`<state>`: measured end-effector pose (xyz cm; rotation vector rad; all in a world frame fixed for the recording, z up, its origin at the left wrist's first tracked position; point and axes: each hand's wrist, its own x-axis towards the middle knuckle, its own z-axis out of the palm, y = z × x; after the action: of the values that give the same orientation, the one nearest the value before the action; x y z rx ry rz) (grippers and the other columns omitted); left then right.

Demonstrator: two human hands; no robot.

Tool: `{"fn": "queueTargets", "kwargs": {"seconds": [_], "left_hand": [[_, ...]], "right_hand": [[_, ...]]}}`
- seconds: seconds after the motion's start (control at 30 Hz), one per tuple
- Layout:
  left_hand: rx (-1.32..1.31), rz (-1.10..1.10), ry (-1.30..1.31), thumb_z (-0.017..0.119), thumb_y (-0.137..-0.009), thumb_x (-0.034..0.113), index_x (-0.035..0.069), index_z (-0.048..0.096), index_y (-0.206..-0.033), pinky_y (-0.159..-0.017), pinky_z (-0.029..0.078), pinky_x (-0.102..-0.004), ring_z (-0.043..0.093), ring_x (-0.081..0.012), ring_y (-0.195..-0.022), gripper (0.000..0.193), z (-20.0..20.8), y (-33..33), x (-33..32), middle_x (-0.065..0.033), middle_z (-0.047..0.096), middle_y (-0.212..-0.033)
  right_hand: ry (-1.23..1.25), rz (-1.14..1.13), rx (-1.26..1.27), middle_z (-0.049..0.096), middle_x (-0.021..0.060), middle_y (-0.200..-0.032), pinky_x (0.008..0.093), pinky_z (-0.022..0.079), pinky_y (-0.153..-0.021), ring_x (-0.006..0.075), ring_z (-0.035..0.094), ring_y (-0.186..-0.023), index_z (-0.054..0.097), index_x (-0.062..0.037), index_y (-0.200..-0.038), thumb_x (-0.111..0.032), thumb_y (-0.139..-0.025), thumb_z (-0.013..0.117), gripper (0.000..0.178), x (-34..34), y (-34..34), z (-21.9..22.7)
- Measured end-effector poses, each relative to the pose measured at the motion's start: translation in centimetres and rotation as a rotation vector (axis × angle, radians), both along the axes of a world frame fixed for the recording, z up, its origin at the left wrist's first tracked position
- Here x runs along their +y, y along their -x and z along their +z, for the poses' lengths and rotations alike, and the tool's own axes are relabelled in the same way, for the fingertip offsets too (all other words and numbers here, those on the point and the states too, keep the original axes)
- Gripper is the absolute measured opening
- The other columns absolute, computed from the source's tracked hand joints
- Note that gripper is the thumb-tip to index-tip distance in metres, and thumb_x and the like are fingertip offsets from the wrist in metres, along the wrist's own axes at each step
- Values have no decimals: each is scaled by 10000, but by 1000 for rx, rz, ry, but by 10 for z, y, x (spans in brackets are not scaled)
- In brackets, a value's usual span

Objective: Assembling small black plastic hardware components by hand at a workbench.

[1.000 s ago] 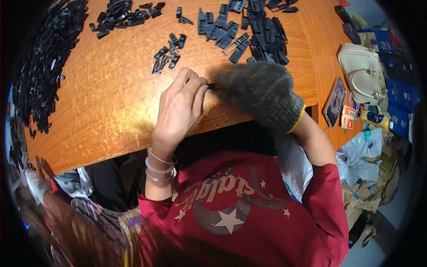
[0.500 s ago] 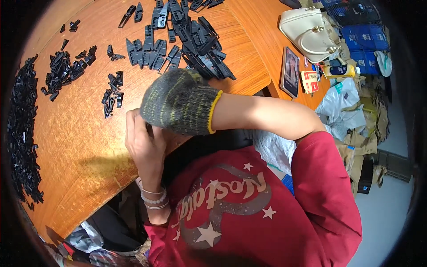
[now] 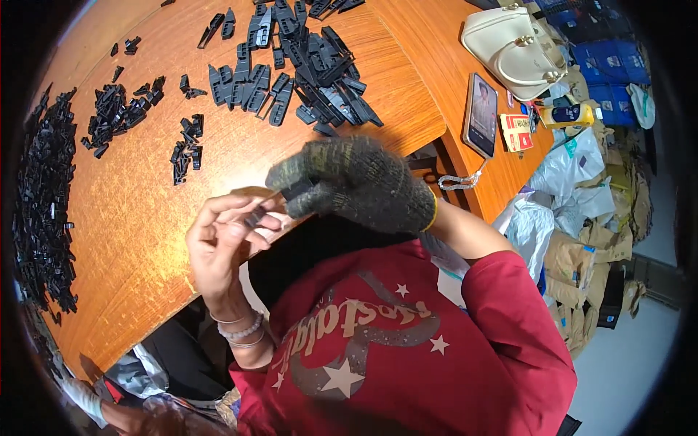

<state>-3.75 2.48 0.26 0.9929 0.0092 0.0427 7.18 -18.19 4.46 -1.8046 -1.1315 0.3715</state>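
Part [image 3: 254, 216], small and dark, sits pinched in left hand [image 3: 216, 249], bare, thumb and fingers drawn narrow around it. Looks lifted off the table [image 3: 145, 207], over its near edge. Right hand [image 3: 363, 185], gloved, curls narrow on dark piece [image 3: 296, 190], just beside the left fingers; glove covers most of it, so cannot tell if it's another part or a tool. Thin bit pokes out toward the left hand; can't tell if it touches the part.

Step in hand looks like close two-handed work on one part, left steadying, right bringing the dark piece to it. Exact action cannot tell, grip area too small. Next move seems to call for a firm left pinch and good lining up by the right, bulky glove making that fiddly.

Around: big heap [image 3: 47, 225] at far left, small pile [image 3: 109, 109] and cluster [image 3: 182, 154] nearer, larger pieces [image 3: 320, 65] beyond the glove. Phone [image 3: 480, 120] and bag [image 3: 494, 40] off to the right
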Motion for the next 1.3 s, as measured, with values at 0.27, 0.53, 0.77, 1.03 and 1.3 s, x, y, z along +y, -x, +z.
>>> {"fn": "queueTargets", "kwargs": {"seconds": [0.27, 0.53, 0.77, 1.03, 1.3], "left_hand": [[163, -48, -56, 593, -885, -25, -83, 569, -1116, -602, 566, -267, 663, -166, -743, 240, 5, -10, -40, -146, 676, -935], [195, -49, -484, 656, -872, -7, -25, 624, -1023, -595, 504, -211, 639, -92, -684, 155, 2, -28, -76, -66, 687, -810], [142, 211, -927, 669, -856, 68, -25, 637, -911, -596, 485, -312, 606, -221, -602, 113, 2, -57, -64, -142, 627, -744], [-241, 135, -1466, 594, -864, 28, 14, 627, -958, -654, 475, -414, 585, -344, -768, 101, 24, -90, -83, -161, 546, -884], [-425, 140, -1781, 595, -843, 80, 41, 579, -950, -570, 507, -357, 595, -253, -757, 115, 10, -86, -82, -107, 524, -866]], "right_hand": [[7, -43, 149, 643, 96, -919, 342, 514, -760, 258, 636, -847, 645, -100, -1086, -174, -896, 629, 205, -19, 17, 0], [332, -1046, -16, 693, 76, -1019, 305, 511, -804, 188, 663, -927, 671, -57, -1077, -168, -841, 649, 262, -148, 31, 71], [1809, -568, -76, 658, 191, -933, 456, 493, -741, 358, 633, -874, 697, -81, -942, -331, -793, 671, 292, -285, 81, 135], [1073, -688, -112, 673, 126, -820, 399, 494, -680, 291, 647, -753, 704, -88, -905, -325, -841, 652, 252, -195, 28, 92], [572, -168, -359, 682, 29, -930, 347, 509, -737, 241, 649, -830, 701, -181, -978, -332, -820, 678, 220, -125, 4, 6]]}}
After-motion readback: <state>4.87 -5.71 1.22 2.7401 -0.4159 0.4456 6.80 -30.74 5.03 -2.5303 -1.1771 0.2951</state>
